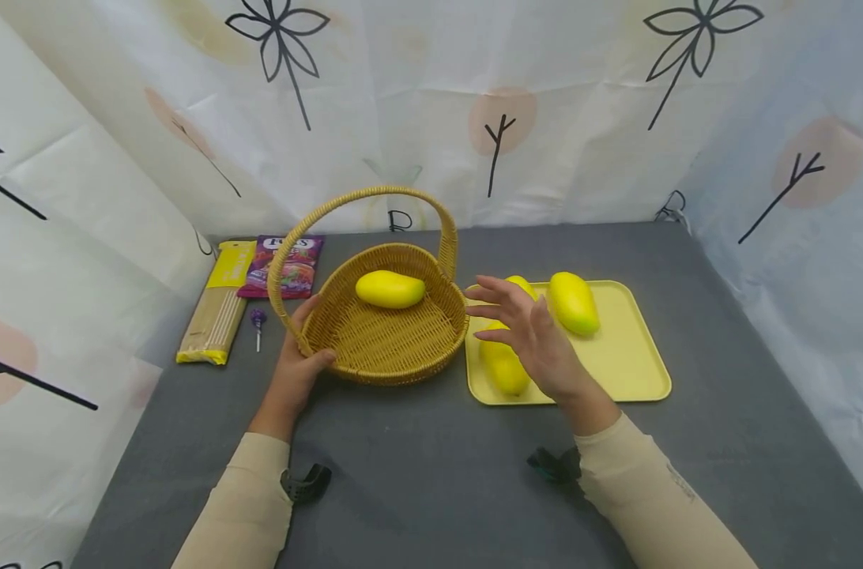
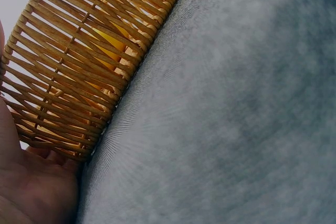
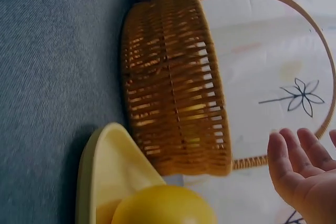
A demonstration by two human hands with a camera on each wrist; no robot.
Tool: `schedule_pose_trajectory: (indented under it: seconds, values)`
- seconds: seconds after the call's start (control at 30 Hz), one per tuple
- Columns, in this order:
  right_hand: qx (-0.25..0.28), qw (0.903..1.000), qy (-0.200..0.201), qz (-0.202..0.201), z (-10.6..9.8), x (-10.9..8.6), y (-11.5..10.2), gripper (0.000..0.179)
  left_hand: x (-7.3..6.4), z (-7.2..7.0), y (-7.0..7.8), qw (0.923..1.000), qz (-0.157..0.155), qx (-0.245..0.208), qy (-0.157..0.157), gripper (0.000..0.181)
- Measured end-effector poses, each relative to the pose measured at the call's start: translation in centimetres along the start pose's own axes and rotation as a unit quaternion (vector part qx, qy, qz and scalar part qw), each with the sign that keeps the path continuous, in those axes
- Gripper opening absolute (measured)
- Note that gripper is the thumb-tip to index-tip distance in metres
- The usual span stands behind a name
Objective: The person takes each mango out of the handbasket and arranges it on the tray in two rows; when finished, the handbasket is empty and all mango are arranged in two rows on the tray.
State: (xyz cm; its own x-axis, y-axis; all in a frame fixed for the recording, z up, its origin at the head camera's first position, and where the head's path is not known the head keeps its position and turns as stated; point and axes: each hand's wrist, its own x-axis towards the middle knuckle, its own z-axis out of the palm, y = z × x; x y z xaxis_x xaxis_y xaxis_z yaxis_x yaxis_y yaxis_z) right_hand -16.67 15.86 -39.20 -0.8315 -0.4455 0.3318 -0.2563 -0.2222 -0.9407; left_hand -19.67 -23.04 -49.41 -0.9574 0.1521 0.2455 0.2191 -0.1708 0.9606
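A woven basket (image 1: pixel 374 352) with a tall arched handle stands on the grey table, one yellow mango (image 1: pixel 390 289) lying inside it. My left hand (image 1: pixel 299 371) grips the basket's left side, thumb over the rim, fingers around the outer wall. In the left wrist view that hand is at the woven wall (image 2: pixel 68 66). My right hand (image 1: pixel 527 336) hovers over the left part of a yellow tray (image 1: pixel 631 363), fingers spread toward the basket and holding nothing. Mangoes lie on the tray: one (image 1: pixel 574 304) at the back, others (image 1: pixel 504 370) partly hidden under the right hand.
Behind and left of the basket lie a pack of long sticks or noodles (image 1: pixel 214 308) in yellow wrapping and a purple snack bag (image 1: pixel 289 265). A purple lollipop (image 1: pixel 258 318) lies in front of the bag. White patterned curtains (image 1: pixel 417 118) enclose the back and sides.
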Motion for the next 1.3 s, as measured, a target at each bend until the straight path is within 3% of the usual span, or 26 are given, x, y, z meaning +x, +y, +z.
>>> schedule_pose_trajectory:
  seconds: [0.27,0.47,0.73,0.97,1.03,1.13,1.3]
  values:
    - [-0.005,0.9998,-0.01,0.015,2.6,3.0,1.0,0.101,0.1,0.0,0.0,1.0,-0.002,0.0,0.0,0.075]
    - [-0.049,0.9979,-0.011,0.041,4.2,5.4,2.2,0.109,0.1,0.0,0.0,1.0,-0.003,0.003,0.003,0.076]
    - [-0.093,0.9933,0.02,0.065,5.6,8.3,4.9,0.12,0.1,0.0,0.0,1.0,0.004,-0.007,-0.002,0.077]
    - [-0.15,0.9861,0.038,0.061,6.5,9.9,5.5,0.084,0.3,0.0,-0.2,1.0,0.004,0.003,-0.006,0.077]
    - [-0.187,0.9797,0.043,0.06,6.7,10.4,5.8,0.079,0.3,0.0,-0.2,0.9999,0.005,0.005,-0.009,0.077]
    - [-0.259,0.962,0.049,0.07,6.9,11.1,6.5,0.082,0.3,0.0,-0.1,0.9999,0.007,0.004,-0.01,0.078]
    - [-0.395,0.911,0.041,0.111,7.2,11.9,7.5,0.09,0.3,-0.1,-0.2,0.9999,0.002,0.007,-0.009,0.077]
